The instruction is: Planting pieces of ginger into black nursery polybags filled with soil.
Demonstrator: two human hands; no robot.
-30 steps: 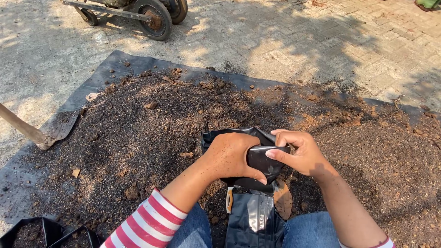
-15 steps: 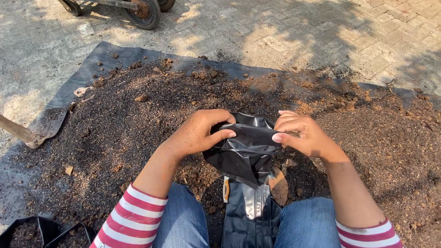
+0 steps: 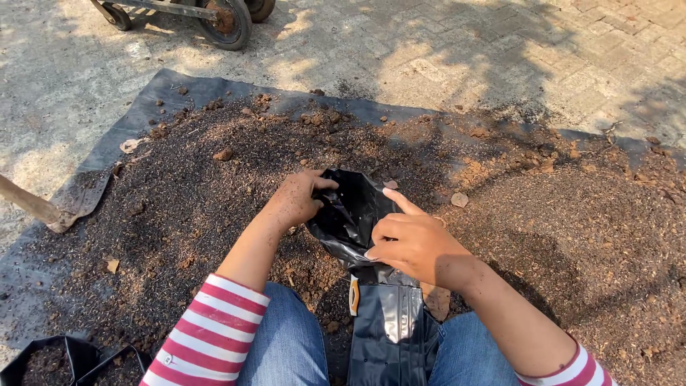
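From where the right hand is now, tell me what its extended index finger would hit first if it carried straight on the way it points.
The right hand points its index finger up and left into the opened black plastic bag. It would likely meet the bag's rim or inner wall first, though depth is hard to judge. The soil heap lies beyond.

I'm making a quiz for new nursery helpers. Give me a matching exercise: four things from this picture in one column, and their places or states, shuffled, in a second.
Things:
1. black plastic bag
2. wheeled cart
3. filled bags
4. soil heap

Places or states:
A. on the paving at the top edge
B. spread over the dark sheet
C. held open between left hand and right hand
D. bottom left corner, holding soil

Pairs: 1-C, 2-A, 3-D, 4-B
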